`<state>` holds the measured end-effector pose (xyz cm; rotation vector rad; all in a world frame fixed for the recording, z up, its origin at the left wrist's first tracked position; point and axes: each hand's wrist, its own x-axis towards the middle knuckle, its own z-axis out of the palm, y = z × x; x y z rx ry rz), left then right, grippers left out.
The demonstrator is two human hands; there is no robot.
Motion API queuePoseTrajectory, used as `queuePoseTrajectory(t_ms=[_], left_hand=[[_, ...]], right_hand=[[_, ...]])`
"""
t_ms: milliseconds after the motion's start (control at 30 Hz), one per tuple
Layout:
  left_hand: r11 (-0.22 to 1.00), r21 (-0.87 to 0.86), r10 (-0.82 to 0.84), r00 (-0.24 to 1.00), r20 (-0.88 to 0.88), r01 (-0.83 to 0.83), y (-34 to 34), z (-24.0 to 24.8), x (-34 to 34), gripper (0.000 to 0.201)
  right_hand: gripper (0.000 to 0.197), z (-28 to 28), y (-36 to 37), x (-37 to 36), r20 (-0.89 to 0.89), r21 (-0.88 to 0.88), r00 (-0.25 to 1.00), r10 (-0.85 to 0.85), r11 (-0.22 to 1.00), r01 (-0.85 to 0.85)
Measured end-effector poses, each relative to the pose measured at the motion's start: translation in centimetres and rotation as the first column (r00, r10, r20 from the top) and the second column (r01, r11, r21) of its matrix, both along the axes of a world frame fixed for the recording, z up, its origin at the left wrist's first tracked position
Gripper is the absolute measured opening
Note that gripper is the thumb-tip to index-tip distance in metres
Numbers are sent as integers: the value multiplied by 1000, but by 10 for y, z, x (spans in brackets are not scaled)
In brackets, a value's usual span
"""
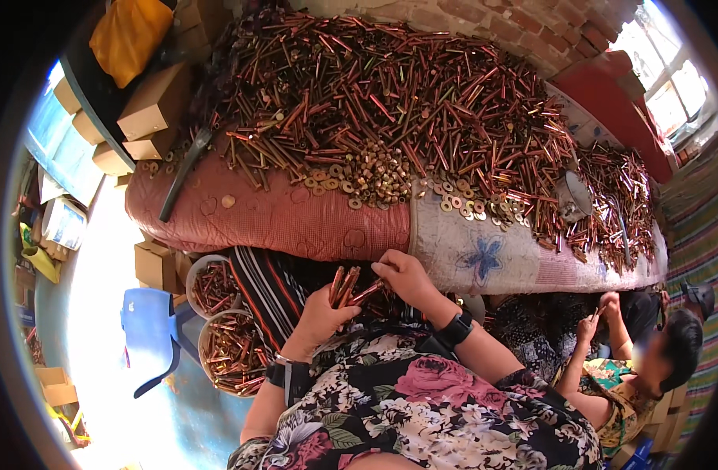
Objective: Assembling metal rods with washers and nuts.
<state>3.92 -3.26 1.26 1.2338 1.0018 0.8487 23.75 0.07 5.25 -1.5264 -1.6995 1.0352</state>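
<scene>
My left hand (320, 319) is closed around a small bunch of copper-coloured bolts (344, 285), their ends pointing up and away. One bolt (366, 294) slants out of the bunch toward my right hand (408, 280). The right thumb and fingers are pinched at the far end of that bolt; whether a small part sits between them is too small to tell. In front of both hands, a padded red cover (320, 227) bears a pile of brass nuts (378, 174), loose flat washers (462, 200) and a great heap of copper-coloured bolts (390, 94).
Two round buckets of bolts (232, 352) stand at my left, beside a blue plastic stool (149, 321). A dark bar (182, 178) lies on the cover's left end; a metal can (573, 197) rests among bolts at right. Another person (609, 384) works at my right. Cardboard boxes (153, 110) stand at left.
</scene>
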Motion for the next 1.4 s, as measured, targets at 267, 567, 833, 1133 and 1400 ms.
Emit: queuePoseTrajectory(t_ms=[267, 567, 833, 1133, 1400], left_hand=[[994, -99, -36, 994, 101, 46, -6, -2, -3, 28], [987, -140, -64, 994, 90, 76, -5, -1, 3, 30], [987, -156, -32, 998, 57, 41, 1, 5, 6, 27], [984, -166, -46, 996, 76, 58, -1, 4, 0, 21], [982, -188, -19, 1000, -14, 16, -3, -5, -2, 25]], right_hand=[[16, 3, -7, 6, -250, -214, 962, 110, 963, -166], [24, -8, -8, 11, 2, 120, 997, 76, 990, -76], [22, 0, -15, 11, -106, -60, 994, 20, 998, -27], [16, -20, -11, 5, 144, 208, 990, 9, 977, -39], [18, -24, -11, 0, 88, -10, 995, 52, 999, -51]])
